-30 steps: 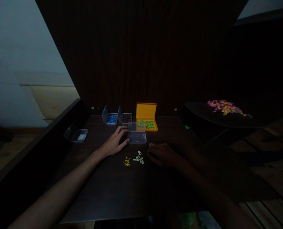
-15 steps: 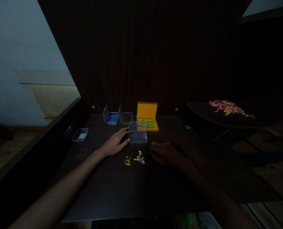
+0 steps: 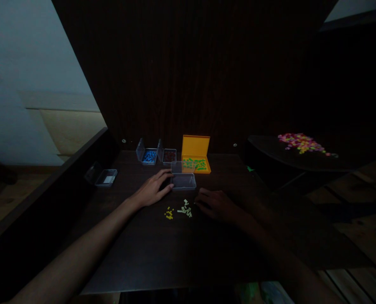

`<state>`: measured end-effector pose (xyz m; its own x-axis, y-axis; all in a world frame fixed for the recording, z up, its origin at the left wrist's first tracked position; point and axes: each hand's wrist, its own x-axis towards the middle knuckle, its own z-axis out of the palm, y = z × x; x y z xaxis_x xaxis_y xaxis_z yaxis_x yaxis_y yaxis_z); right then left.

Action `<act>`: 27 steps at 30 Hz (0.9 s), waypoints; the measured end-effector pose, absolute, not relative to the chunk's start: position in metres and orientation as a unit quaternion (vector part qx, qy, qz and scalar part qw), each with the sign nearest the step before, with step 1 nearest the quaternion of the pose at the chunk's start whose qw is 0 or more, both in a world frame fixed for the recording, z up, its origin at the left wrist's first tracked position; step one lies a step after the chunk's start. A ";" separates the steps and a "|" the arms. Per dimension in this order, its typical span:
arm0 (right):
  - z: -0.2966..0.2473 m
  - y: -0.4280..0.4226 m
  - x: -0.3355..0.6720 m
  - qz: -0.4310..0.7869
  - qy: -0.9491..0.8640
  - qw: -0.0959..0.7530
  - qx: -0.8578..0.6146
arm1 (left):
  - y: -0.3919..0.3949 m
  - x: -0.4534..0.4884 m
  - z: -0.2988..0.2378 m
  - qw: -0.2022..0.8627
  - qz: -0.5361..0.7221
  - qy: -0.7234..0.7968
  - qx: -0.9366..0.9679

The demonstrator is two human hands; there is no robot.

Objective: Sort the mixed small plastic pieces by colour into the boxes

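My left hand (image 3: 154, 188) grips the left side of a clear plastic box (image 3: 183, 181), thumb at the near corner and fingers at the far one. The box's lid is folded back and I see no pieces inside. Just right of a loose group of small cream pieces (image 3: 185, 210), my right hand (image 3: 217, 204) rests low over the table with its fingers curled together. A tiny pale spot shows at its fingertips, too small to name. Left of the cream pieces lies a group of small yellow pieces (image 3: 169, 213).
Behind stand a box of blue pieces (image 3: 149, 157), a box of dark red pieces (image 3: 169, 156) and an orange box (image 3: 196, 145) with green pieces. A small clear case (image 3: 107, 177) sits at left. Colourful beads (image 3: 302, 142) lie on a dark shelf at right.
My right hand has shifted slightly left, closer to the cream pieces, and the pale spot at its fingertips moved with it. My left hand stays at the clear box.
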<state>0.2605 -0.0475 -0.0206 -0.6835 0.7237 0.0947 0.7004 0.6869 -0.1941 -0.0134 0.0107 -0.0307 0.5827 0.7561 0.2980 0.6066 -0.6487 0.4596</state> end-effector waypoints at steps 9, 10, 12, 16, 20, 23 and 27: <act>-0.030 -0.048 0.254 0.076 -0.917 0.109 -0.375 | 0.011 -0.013 -0.030 0.154 0.241 0.390 0.875; -0.029 -0.047 0.253 0.075 -0.920 0.093 -0.372 | 0.011 -0.012 -0.030 0.154 0.242 0.389 0.875; -0.026 -0.047 0.252 0.076 -0.924 0.064 -0.370 | 0.010 -0.012 -0.030 0.155 0.243 0.389 0.875; -0.023 -0.046 0.251 0.096 -0.918 0.057 -0.381 | 0.010 -0.013 -0.031 0.157 0.239 0.389 0.876; -0.022 -0.045 0.255 0.134 -0.908 0.094 -0.387 | 0.010 -0.013 -0.031 0.157 0.236 0.391 0.876; -0.020 -0.043 0.259 0.156 -0.902 0.109 -0.387 | 0.010 -0.013 -0.031 0.158 0.234 0.391 0.876; -0.019 -0.042 0.262 0.169 -0.897 0.124 -0.388 | 0.010 -0.013 -0.030 0.156 0.237 0.390 0.876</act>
